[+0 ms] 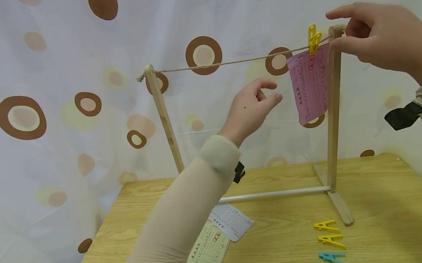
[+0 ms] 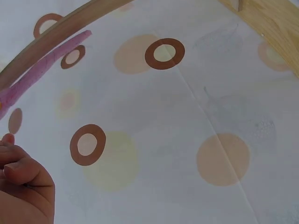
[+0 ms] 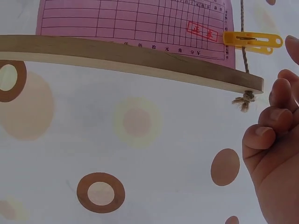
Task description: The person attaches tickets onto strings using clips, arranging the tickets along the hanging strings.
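A pink printed form (image 1: 312, 84) hangs from a rope (image 1: 225, 63), held near the right post by a yellow clothespin (image 1: 313, 39). My right hand (image 1: 385, 35) is at the top of the right post (image 1: 335, 99), index finger and thumb apart with nothing between them. The right wrist view shows the same clothespin (image 3: 252, 41) gripping the form and rope, with my fingers beside it. To the left of the form, my left hand (image 1: 250, 107) is raised under the rope, fingers loosely bent and holding nothing.
On the wooden table (image 1: 283, 234) lie a yellowish form (image 1: 207, 257) and a white form (image 1: 232, 221), partly behind my left sleeve. Two yellow clothespins, one the nearer (image 1: 331, 241), and a blue clothespin (image 1: 333, 259) lie at front right. A white bar (image 1: 273, 194) runs low across the stand.
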The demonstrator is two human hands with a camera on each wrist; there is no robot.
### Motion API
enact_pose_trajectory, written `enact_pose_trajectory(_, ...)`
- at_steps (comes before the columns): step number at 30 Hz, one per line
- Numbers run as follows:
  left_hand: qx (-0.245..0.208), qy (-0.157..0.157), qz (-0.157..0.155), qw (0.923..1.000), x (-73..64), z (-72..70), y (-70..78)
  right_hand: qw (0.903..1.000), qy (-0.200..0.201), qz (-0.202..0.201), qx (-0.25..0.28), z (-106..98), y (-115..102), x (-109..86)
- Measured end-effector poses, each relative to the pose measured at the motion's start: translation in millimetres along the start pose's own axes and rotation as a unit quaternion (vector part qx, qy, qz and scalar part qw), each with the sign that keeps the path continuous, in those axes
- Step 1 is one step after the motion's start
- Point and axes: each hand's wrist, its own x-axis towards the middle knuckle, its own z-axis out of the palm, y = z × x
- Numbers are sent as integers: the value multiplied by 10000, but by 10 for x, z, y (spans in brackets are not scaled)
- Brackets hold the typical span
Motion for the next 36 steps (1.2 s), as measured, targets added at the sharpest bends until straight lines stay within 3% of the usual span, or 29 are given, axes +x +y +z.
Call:
enact_pose_trajectory(8, 165, -305, 189, 9992, -235, -157, -143, 9994, 195, -87, 269, 130, 88, -198)
enact_pose_trajectory(16, 161, -393, 213, 9989, -527, -247, -382, 9990, -29, -304, -332, 308, 199, -429)
enact_pose_trajectory(23, 565, -563, 142, 9967, -820, -303, -608, 9992, -175, -262, -238, 524, 315, -695)
enact_pose_trajectory(28, 688, -714, -19, 9951, -1002, -343, -761, 9990, -420, -157, -8, 712, 432, -873)
enact_pose_trajectory(36, 808, -706, -500, 9930, -1301, -355, -1002, 9960, -811, -62, 360, 1023, 648, -1139)
